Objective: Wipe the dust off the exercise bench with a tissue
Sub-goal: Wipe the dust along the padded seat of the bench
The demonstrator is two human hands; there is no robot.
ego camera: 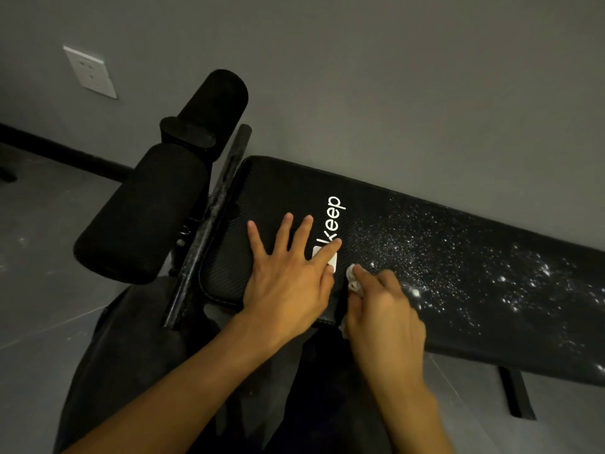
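Plainly, the left grip (288, 283) lay flat on the black exercise bench (278, 191), fingers straight and spread, holding nothing, its forefinger reaching the white Keep logo (334, 217). Just beside it the right grip (383, 309) was curled round a crumpled white tissue (353, 280), pressing it onto the pad at the edge of the white dust (458, 257), which speckled the bench out to the right. Two foam rollers (144, 214) stood at the bench's left end, below a wall socket (90, 72)

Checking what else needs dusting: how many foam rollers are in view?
2. The upper foam roller is nearer the wall; the lower foam roller is nearer the camera, left of the bench pad. Others may be hidden.
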